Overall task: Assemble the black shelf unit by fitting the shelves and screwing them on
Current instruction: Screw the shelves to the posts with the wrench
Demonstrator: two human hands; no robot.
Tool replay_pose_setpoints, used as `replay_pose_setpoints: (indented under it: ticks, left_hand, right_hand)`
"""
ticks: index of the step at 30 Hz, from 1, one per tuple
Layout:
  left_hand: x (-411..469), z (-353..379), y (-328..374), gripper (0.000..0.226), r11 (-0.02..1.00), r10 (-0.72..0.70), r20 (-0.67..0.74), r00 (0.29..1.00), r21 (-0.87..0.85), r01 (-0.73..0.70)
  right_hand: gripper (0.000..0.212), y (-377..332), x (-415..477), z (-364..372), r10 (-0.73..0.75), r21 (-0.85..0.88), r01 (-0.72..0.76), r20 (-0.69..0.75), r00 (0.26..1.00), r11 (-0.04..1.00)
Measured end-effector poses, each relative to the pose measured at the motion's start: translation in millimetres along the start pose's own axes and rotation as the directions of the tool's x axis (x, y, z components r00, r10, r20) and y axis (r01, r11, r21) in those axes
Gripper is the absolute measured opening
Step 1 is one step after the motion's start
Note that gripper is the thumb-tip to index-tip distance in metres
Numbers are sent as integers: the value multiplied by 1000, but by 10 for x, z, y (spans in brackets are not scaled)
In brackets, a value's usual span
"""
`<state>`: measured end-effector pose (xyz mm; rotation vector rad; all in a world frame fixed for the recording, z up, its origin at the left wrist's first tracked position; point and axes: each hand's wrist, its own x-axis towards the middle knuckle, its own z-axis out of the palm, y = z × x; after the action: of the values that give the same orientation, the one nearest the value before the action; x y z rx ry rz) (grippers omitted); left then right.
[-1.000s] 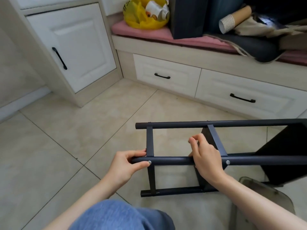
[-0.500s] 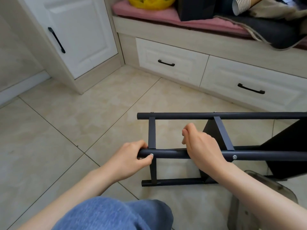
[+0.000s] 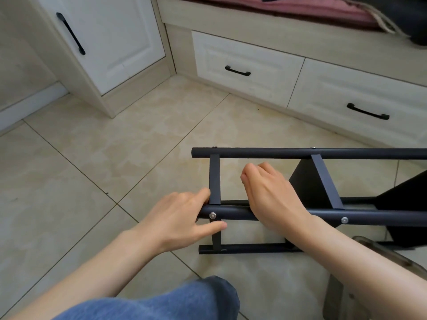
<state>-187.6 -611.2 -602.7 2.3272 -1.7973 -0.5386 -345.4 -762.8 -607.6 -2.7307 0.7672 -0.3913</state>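
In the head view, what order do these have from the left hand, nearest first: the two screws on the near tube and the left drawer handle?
1. Left screw, on the tube by the thumb of the left hand.
2. Right screw, further right on it.
3. Drawer handle, far back under the bench.

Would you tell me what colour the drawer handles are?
The drawer handles are black; head view.
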Motion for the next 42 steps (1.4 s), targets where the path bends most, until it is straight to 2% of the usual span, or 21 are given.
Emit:
replay_pose_setpoints:
  ticks: [2, 5, 10, 13, 16, 23, 31, 35, 40, 42]
  left_hand:
    - [33, 21, 12, 50, 997, 0, -29, 1000, 82, 3]
    - [53, 66, 3, 51, 993, 18, -82, 996, 121, -8]
    - [40, 143, -34, 54, 996, 52, -181, 982, 84, -37]
    - [33, 188, -38, 52, 996, 85, -260, 962, 62, -71]
    - [30, 225, -46, 48, 994, 105, -346, 932, 56, -91]
    - [55, 214, -67, 44, 989, 134, -411, 902, 105, -100]
    - [75, 191, -124, 57, 998, -12, -234, 972, -64, -3]
    - [148, 144, -183, 55, 963, -90, -124, 988, -265, 54]
    - [158, 179, -226, 49, 942, -60, -102, 993, -334, 23]
    - [159, 178, -254, 47, 913, -9, -40, 999, -408, -8]
  right_hand:
    - [26, 6, 73, -3, -51, 26, 49, 50, 997, 998]
    - [25, 0, 279, 1, -72, 109, 66, 49, 996, 992]
    - [31, 50, 735, 91, 11, 167, -20, 53, 999, 986]
    - [23, 72, 966, 137, 59, 235, -84, 113, 992, 968]
    - [25, 66, 1135, 218, 140, 244, -182, 180, 974, 953]
    - [33, 60, 1163, 295, 197, 240, -229, 147, 969, 944]
    - [34, 33, 1098, 367, 182, 214, -202, 109, 977, 956]
    - [34, 40, 1093, 373, 169, 202, -189, 110, 979, 961]
    - [32, 51, 1064, 393, 152, 166, -165, 91, 984, 972]
    - [32, 67, 1055, 396, 145, 160, -158, 91, 985, 974]
